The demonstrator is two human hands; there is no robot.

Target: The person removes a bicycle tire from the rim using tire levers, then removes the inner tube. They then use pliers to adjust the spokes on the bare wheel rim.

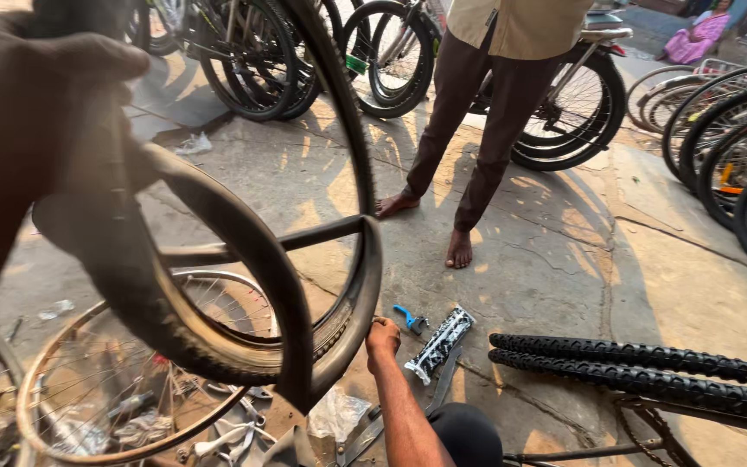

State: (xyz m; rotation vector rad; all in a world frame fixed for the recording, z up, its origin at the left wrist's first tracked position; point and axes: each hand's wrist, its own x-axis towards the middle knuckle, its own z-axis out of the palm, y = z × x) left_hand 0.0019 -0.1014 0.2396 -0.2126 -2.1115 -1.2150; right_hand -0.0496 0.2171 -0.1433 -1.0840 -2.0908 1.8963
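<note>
A worn black rubber bicycle tyre (244,259), folded and twisted into loops, hung in the air off any rim, gripped at both ends. The left hand (54,95), at ten o'clock and close to the camera, was clenched around the tyre's upper fold; the right hand (382,335), at six o'clock, was closed on its lower edge. Judging by this, the tyre was already stripped from the bare spoked metal wheel rim (114,406) lying on the cracked concrete floor (546,259) at eight o'clock, and nothing had yet been fitted back.

Just past the right hand lay a small blue tool (408,318) and a black-and-white patterned packet (440,343), whose contents could not be seen. At four o'clock rested two knobbly black tyres (641,367). A barefoot person in brown trousers (477,121) stood at twelve o'clock before parked bicycles (304,52).
</note>
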